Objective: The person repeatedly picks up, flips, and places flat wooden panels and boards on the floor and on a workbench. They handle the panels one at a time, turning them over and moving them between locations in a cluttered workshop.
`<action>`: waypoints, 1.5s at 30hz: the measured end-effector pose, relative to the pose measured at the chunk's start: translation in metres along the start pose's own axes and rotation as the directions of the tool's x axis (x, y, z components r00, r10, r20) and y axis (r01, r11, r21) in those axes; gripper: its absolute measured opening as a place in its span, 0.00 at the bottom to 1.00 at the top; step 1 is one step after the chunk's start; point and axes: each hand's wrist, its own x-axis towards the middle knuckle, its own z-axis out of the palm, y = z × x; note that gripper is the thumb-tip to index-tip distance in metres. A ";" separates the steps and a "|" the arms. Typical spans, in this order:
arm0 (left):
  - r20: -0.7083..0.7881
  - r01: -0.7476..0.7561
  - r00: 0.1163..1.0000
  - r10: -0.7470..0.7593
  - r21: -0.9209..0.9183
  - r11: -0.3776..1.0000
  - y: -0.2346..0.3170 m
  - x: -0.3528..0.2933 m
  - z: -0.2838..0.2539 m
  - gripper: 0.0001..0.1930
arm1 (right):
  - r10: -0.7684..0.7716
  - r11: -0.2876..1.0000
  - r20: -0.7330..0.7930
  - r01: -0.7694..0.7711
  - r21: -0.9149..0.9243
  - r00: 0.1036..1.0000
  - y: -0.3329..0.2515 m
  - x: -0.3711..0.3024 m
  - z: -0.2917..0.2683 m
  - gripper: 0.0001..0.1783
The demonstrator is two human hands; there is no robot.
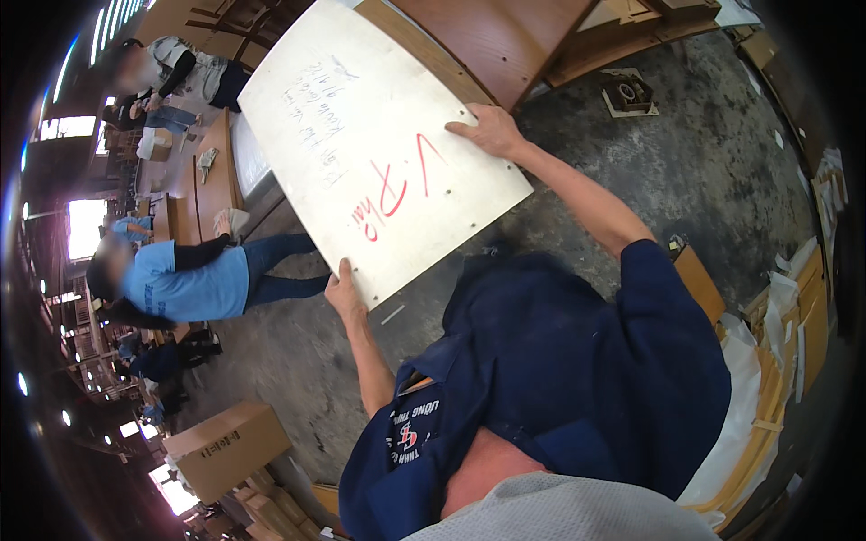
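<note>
A large white panel point(370, 153) with small dark holes along its edges tilts up in front of me, with black and red handwriting on its face. My left hand point(345, 290) grips its near left corner, the thumb lying on the face. On the right edge, my right hand point(492, 132) is closed around the panel, its thumb and part of the fingers showing over the face. The fingers behind the panel are hidden in both cases.
Reddish-brown wooden furniture parts point(514, 41) stand beyond the panel. A small wooden piece with a round part point(629, 93) is on the grey floor point(577, 243). To the left are a person in a light blue shirt point(194, 279), a workbench point(214, 162) and a cardboard box point(230, 451). Wrapped boards point(771, 406) line the right.
</note>
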 end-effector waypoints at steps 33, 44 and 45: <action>0.079 0.075 0.992 -0.099 0.268 0.960 0.059 0.024 0.001 0.18 | 0.158 0.934 -0.087 -0.177 -0.311 0.984 -0.022 -0.002 -0.016 0.19; 0.091 0.033 0.992 -0.092 0.507 0.861 0.036 0.051 0.017 0.21 | 0.227 0.877 0.057 -0.178 -0.446 0.972 0.022 0.022 -0.012 0.09; 0.059 0.044 0.994 -0.090 0.542 0.839 0.035 0.052 0.023 0.21 | 0.185 0.893 0.028 -0.156 -0.421 0.982 0.022 0.024 -0.013 0.09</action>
